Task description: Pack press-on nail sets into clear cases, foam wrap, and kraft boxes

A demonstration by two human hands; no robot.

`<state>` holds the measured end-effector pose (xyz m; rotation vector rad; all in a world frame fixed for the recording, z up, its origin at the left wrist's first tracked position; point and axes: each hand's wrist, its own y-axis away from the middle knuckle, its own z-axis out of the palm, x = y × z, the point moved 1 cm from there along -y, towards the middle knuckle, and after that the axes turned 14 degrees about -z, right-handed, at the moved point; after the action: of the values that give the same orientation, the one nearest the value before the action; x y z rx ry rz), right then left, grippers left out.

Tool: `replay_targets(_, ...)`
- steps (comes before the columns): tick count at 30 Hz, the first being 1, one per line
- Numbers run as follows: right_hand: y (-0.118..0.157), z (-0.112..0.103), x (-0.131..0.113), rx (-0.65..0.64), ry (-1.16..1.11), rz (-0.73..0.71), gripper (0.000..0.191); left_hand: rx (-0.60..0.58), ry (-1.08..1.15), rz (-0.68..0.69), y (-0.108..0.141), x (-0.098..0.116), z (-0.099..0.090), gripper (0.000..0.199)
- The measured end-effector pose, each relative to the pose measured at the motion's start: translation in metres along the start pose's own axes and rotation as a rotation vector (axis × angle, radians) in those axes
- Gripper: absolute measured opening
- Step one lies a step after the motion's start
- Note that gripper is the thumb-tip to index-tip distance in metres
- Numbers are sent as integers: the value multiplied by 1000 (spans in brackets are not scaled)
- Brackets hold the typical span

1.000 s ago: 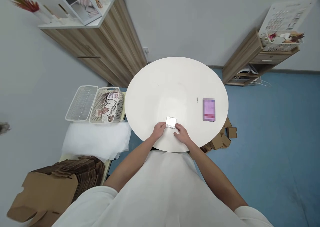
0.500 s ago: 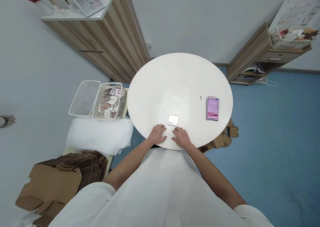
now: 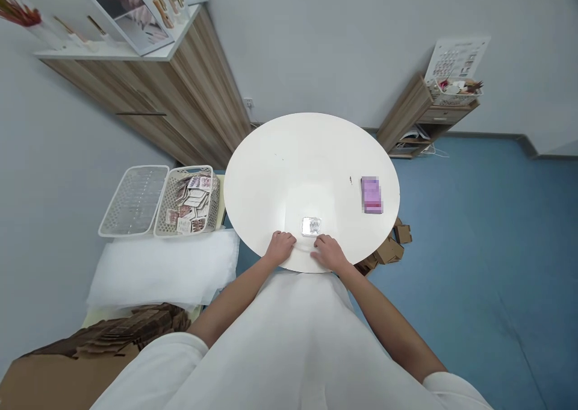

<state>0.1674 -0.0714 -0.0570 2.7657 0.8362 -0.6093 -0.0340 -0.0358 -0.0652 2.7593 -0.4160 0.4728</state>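
Note:
A small clear flat case [image 3: 311, 226] with a printed insert lies near the front edge of the white oval table [image 3: 307, 151]. My left hand [image 3: 280, 247] rests on the table to the front left of the case, its fingers curled together; whether they hold anything is too small to tell. My right hand [image 3: 329, 252] is just in front of the case at its right, fingers apart, with the fingertips close to its corner. Farther right on the table lies a blurred purple pack [image 3: 371, 195].
Left of the table stand a basket of printed packets [image 3: 212, 208] and a clear-bottomed basket [image 3: 108, 217]. White sheets [image 3: 167, 268] and flattened cardboard [image 3: 67, 377] lie nearer. Small cardboard boxes [image 3: 389, 250] are beyond the table's right edge. Cabinets [image 3: 212, 79] stand behind.
The camera view has shifted. My left hand's fingers, spread before, are now curled in. My right hand remains near the case, whose printed insert shows more clearly now.

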Motion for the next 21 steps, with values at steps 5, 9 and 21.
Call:
replay_targets(5, 27, 9, -4, 137, 10, 95, 38, -2, 47, 79, 8, -12, -3, 23)
replay_targets(9, 33, 9, 2, 175, -102, 211, 23, 10, 145, 86, 13, -21, -4, 21)
replay_targets(21, -1, -10, 28, 193, -279, 527, 22, 2, 339, -320, -17, -28, -16, 19)
